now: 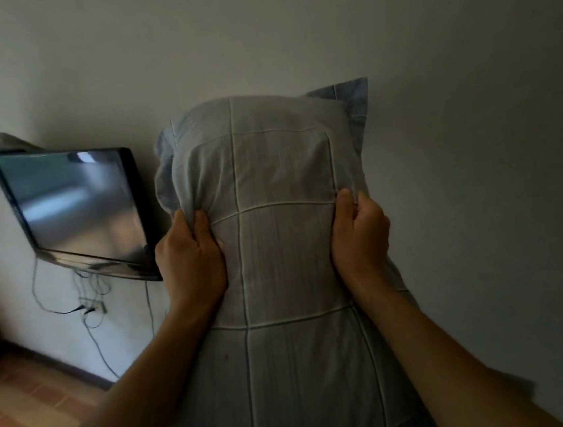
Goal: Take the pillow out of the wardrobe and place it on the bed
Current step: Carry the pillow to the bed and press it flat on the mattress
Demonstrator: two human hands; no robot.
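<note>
1. the pillow (286,247) is standing upright in the air in front of a bare wall (471,126), held out at arm's length; neither the wardrobe nor the bed is showing in this view.
2. the left hand (190,260) is pinching a fold of the cover on the pillow's left edge, thumb and fingers clenched on the fabric.
3. the right hand (359,236) is gripping the right edge the same way, at about the same height, so the load is sitting evenly between both.
4. the case is bunching and creasing where the fingers are pressing, which suggests a soft, light, yielding thing that is likely sagging below the grip.
5. holding by the cloth alone is probably risking the cover slipping over the filling; taking the bulk of the sides would seem steadier.
6. a wall-mounted television (73,212) with dangling cables (94,317) is hanging to the left, near the pillow's edge.
</note>
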